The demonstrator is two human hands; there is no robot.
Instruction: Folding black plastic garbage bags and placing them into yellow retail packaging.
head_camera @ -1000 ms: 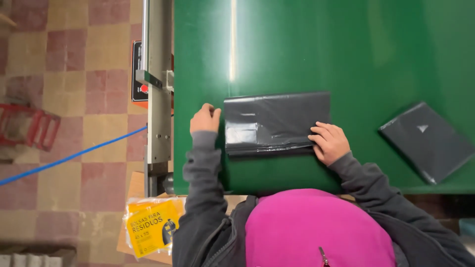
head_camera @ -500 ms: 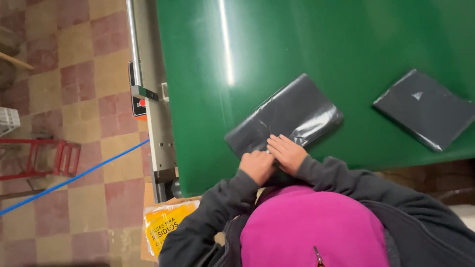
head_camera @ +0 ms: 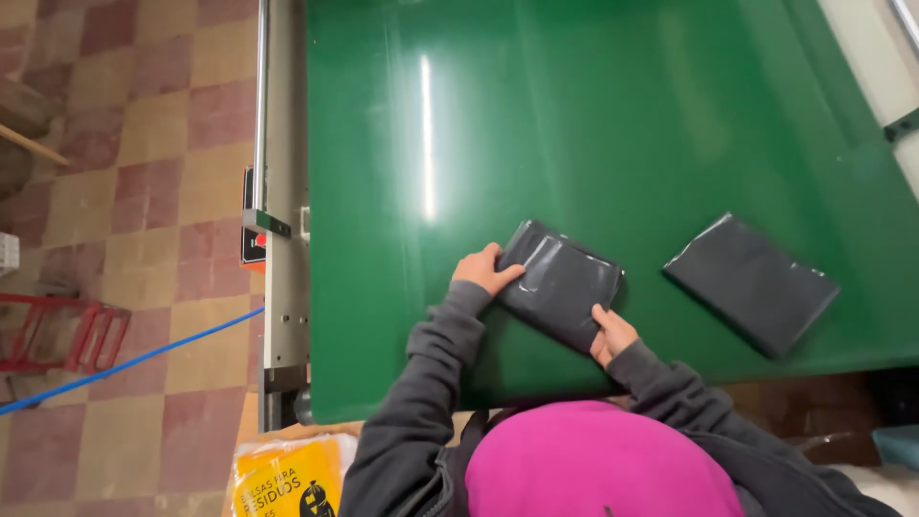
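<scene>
I have a folded dark grey plastic bag (head_camera: 563, 284) lying flat on the green table (head_camera: 593, 115), close to the near edge. My left hand (head_camera: 483, 270) grips its far-left corner, fingers curled over the edge. My right hand (head_camera: 613, 333) pinches its near-right corner, thumb on top. A second folded dark bag (head_camera: 751, 281) lies apart to the right on the same table. A yellow packet (head_camera: 287, 479) sits below the table's edge, above the checked tile floor (head_camera: 124, 144).
</scene>
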